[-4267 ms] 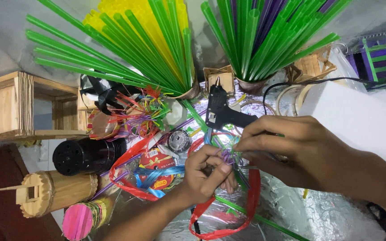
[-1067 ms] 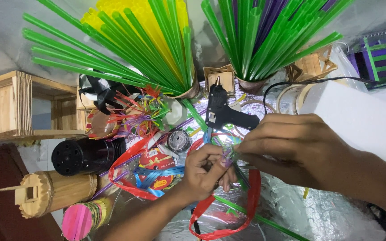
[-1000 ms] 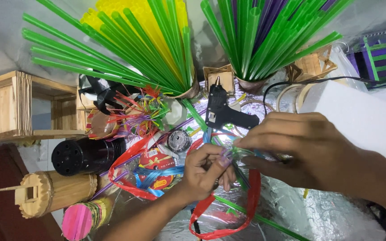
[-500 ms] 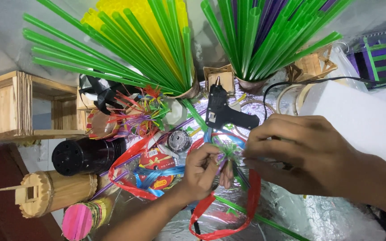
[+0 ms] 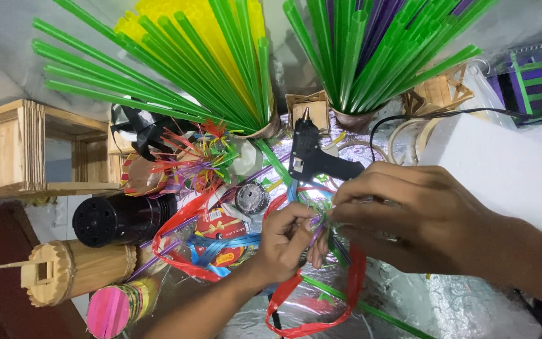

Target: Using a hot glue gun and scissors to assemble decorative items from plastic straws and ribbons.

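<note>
Across the far side of my view stand two big sprays of drinking straws: the green and yellow bunch [image 5: 183,63] on the left and the green and purple bunch [image 5: 377,50] beside it, each fanning out of a small pot. A white foam block [image 5: 503,169] lies at the right, a wooden box frame [image 5: 14,147] at the left. The worktop [image 5: 446,301] is covered in crinkled silver foil. Nearer in, a black glue gun [image 5: 312,157] lies just beyond my hands, and a red ribbon [image 5: 346,295] loops under them.

My right hand [image 5: 421,220] comes in from the right, its fingers pinched on the top of the small straw tuft [image 5: 321,213], a little burst of green and purple strips. My left hand [image 5: 283,242] grips the tuft from below, fingers closed round its gathered stem. So the tuft sits between both hands, just above the foil, in front of the glue gun.

I judge the tuft to be very light and springy; the thin strips would bend or splay under a hard squeeze. The bound stem looks like the firm place to hold it, with only light fingertip contact on the spread ends.
</note>
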